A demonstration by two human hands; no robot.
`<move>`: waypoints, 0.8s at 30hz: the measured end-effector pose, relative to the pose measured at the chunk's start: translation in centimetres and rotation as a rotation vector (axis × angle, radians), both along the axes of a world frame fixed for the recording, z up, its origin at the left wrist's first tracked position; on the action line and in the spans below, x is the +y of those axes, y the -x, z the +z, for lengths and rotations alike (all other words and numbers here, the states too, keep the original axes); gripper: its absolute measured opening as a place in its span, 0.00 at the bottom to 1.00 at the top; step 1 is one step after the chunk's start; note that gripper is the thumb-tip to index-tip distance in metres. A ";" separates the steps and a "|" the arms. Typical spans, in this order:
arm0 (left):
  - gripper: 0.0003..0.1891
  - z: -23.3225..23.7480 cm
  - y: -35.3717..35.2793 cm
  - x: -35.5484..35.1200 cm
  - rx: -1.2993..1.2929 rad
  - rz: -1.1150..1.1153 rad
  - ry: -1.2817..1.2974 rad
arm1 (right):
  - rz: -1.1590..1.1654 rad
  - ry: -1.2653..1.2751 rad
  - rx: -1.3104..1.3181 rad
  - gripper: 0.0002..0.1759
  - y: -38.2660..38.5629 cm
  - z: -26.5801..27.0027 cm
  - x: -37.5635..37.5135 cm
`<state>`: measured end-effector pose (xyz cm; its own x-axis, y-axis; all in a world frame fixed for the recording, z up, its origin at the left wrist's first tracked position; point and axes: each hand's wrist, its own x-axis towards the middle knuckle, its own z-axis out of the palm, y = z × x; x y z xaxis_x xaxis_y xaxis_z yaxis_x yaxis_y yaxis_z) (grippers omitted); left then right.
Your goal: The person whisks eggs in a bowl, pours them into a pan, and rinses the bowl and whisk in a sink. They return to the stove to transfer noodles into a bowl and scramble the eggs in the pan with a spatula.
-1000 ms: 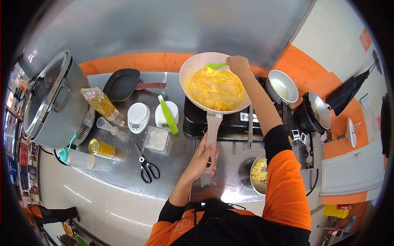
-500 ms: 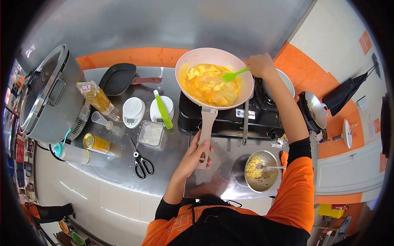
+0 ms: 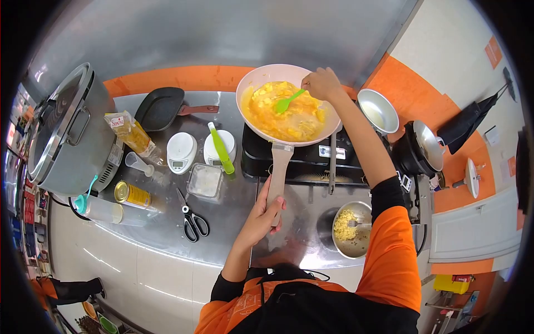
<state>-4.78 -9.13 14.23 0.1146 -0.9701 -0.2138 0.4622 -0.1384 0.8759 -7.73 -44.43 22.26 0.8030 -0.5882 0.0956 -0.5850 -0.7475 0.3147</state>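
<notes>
A pink frying pan (image 3: 253, 123) with yellow egg mixture (image 3: 292, 125) in it sits over the black gas stove (image 3: 311, 164). My left hand (image 3: 261, 214) is wrapped round the pan's light handle (image 3: 279, 170). Over the pan's right side, my right hand (image 3: 322, 84) grips a green spatula (image 3: 285, 104), whose head lies in the egg. A steel bowl (image 3: 364, 242) with crumbly yellow food and a fork stands on the counter below my right forearm.
Left of the stove are two white scales (image 3: 181, 152), a green-handled utensil (image 3: 221, 148), a clear container (image 3: 204, 181), scissors (image 3: 192, 220), a can (image 3: 132, 194), a dark square pan (image 3: 159, 108) and a large cooker (image 3: 67, 145). More pans (image 3: 378, 111) are at the right.
My right hand has moved left over the pan, carrying the spatula head further left through the egg. The mixture has shifted. My left hand still holds the handle.
</notes>
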 end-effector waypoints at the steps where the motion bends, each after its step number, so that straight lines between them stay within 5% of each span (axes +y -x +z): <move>1: 0.33 -0.1 0.0 0.0 -0.005 0.008 0.004 | -0.036 0.053 0.025 0.10 0.1 1.3 0.5; 8: 0.33 0.0 0.2 0.0 -0.021 0.040 0.016 | -0.322 0.215 0.063 0.10 2.2 0.3 -3.3; 17: 0.32 0.4 -0.2 -0.2 0.041 0.054 0.001 | 0.085 -0.090 -0.125 0.11 -1.4 -1.3 -1.2; 23: 0.31 0.3 -1.3 -0.4 0.053 0.080 0.000 | -0.404 0.039 0.119 0.10 3.5 2.9 -0.4; 24: 0.31 0.4 -1.4 -0.4 0.052 0.080 0.002 | -0.309 -0.054 0.240 0.10 4.0 2.7 -0.4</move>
